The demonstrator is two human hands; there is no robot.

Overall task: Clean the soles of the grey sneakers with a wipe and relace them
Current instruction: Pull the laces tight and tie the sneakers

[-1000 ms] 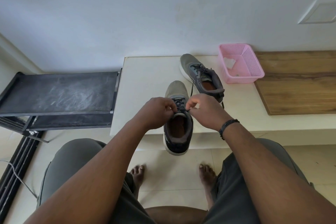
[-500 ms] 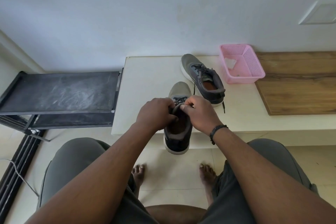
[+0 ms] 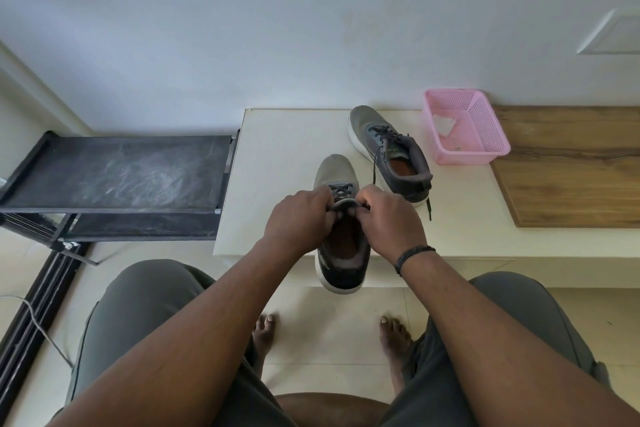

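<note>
While the near sneaker (image 3: 341,246) stands upright at the front edge of the white bench (image 3: 277,156), its heel overhanging the edge and its toe pointing at the wall, both hands work at its throat. Left hand (image 3: 298,218): fingers curled, grip closed on the top of the tongue and lace at the left side of the opening. Right hand (image 3: 391,218): fingers curled likewise, grip pinched on the lace end at the right side; black wristband (image 3: 412,256) on that wrist. Dark laces (image 3: 341,190) show crossed just beyond the knuckles. 2nd sneaker (image 3: 389,152) sits farther back and to the right, angled, toe toward the wall, laced, with 1 loose lace end (image 3: 428,210) trailing toward the bench front. Pink basket (image 3: 485,149) just beside it on the right, holding a crumpled white wipe (image 3: 443,123). Wooden board (image 3: 571,166) right of the basket. Black rack (image 3: 117,173) left of the bench, surface scuffed. Person seated, grey trousers, bare feet on the tiled floor.
</note>
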